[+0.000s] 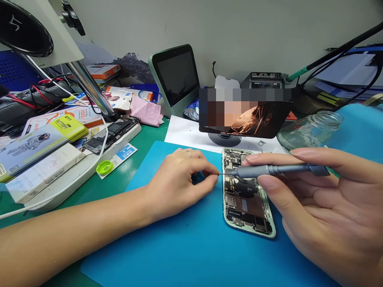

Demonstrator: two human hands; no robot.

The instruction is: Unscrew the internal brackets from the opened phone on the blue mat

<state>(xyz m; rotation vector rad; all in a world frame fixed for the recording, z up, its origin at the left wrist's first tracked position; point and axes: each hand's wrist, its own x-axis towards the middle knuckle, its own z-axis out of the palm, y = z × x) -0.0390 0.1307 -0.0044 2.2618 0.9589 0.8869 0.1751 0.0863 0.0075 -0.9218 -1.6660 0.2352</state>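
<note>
My right hand (323,191) grips a grey precision screwdriver (257,171) between thumb and fingers, held nearly level with its thin bit pointing left. At the tip of that bit, the thumb and forefinger of my left hand (182,179) are pinched together. Whether they hold the bit itself or something tiny on it cannot be made out. Below the screwdriver lies an opened smartphone (245,207) with a pale green frame, its inner boards and parts exposed. The screwdriver and my right fingers cover some of its upper part. A blue mat (179,247) lies under the phone.
Behind the phone stands a phone-like screen (260,119) on a round base, partly pixelated. A glass jar (311,127) lies at right. A smart display (176,75) stands behind. Battery boxes (44,139), another opened phone (110,133) and a green cap (104,167) are at left.
</note>
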